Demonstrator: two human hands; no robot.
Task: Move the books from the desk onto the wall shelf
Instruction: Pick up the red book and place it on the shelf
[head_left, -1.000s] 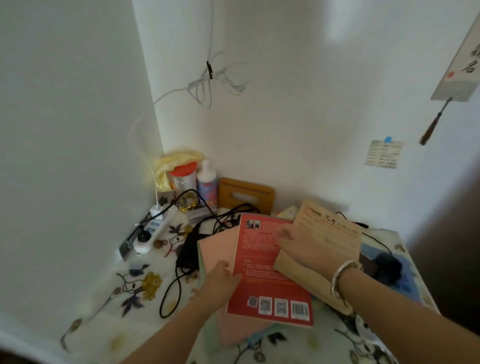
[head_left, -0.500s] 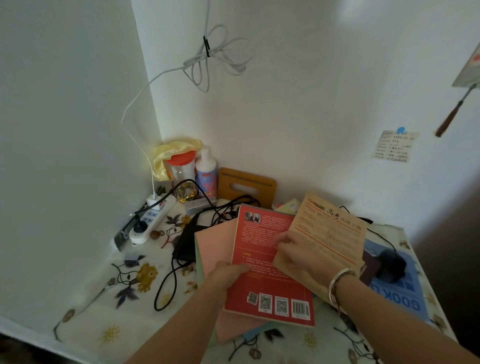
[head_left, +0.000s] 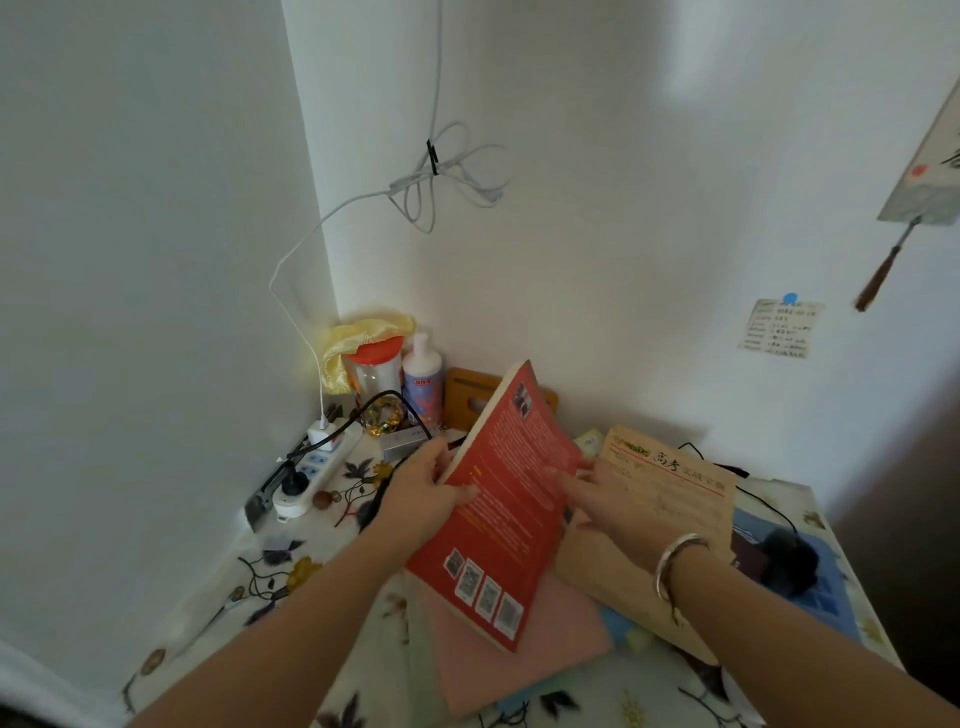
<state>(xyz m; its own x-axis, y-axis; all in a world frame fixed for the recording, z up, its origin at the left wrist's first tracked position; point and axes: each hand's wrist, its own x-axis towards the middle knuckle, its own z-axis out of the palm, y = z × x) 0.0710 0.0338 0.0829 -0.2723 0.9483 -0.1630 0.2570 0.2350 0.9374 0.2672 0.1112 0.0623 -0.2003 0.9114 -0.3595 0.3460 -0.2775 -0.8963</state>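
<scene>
My left hand (head_left: 426, 493) grips the left edge of a red book (head_left: 511, 499), which is tilted up off the desk with its back cover and barcodes facing me. Spread flat, my right hand (head_left: 613, 501) touches the red book's right edge and rests on a tan booklet (head_left: 670, 483). Under the red book lies a pink book (head_left: 524, 654), with pale green and blue covers below it. A blue book (head_left: 826, 587) lies at the right under a black object. No wall shelf is in view.
The desk has a floral cloth (head_left: 249, 582). In the back corner stand a power strip (head_left: 317, 467), black cables, a jar with an orange lid (head_left: 374, 366), a white bottle (head_left: 423, 376) and a wooden stand (head_left: 467, 397). A white cable hangs on the wall (head_left: 436, 176).
The red book lay flat on the pile. Now my left hand has lifted its left edge so that it tilts up, while my right hand stays on the tan booklet.
</scene>
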